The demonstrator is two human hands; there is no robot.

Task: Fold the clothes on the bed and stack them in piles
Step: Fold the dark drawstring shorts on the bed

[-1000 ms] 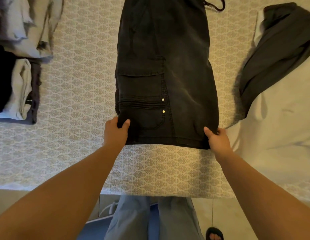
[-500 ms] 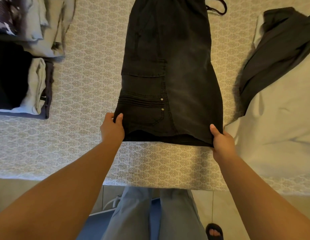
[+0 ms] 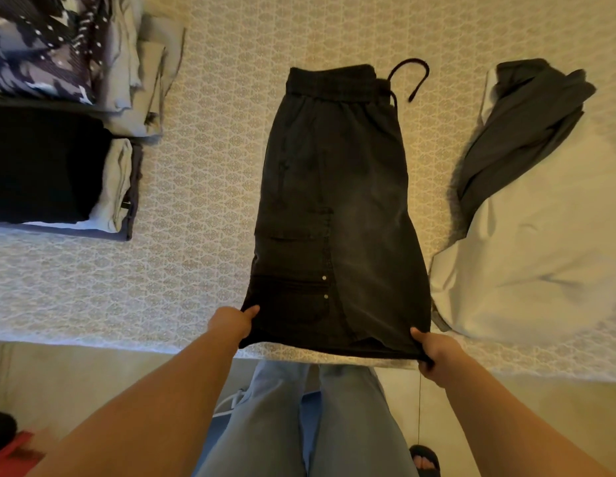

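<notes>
Black cargo shorts (image 3: 337, 208), folded in half lengthwise, lie on the patterned bedspread (image 3: 203, 187) with the waistband and drawstring at the far end. My left hand (image 3: 232, 321) pinches the near left corner of the hem. At the near right corner my right hand (image 3: 434, 352) grips the hem. The hem is lifted off the bed near its front edge. A folded pile topped by a black garment (image 3: 41, 166) sits at the left, and a patterned pile (image 3: 41, 46) lies behind it.
A dark grey garment (image 3: 520, 132) lies over a cream one (image 3: 540, 256) at the right of the bed. My legs in blue jeans (image 3: 299, 425) stand at the bed's front edge, a sandalled foot (image 3: 424, 459) on the floor. A red object (image 3: 13, 452) shows at bottom left.
Both hands have lifted the hem off the bed and drawn it toward me. The view has shifted, so the waistband and drawstring now show.
</notes>
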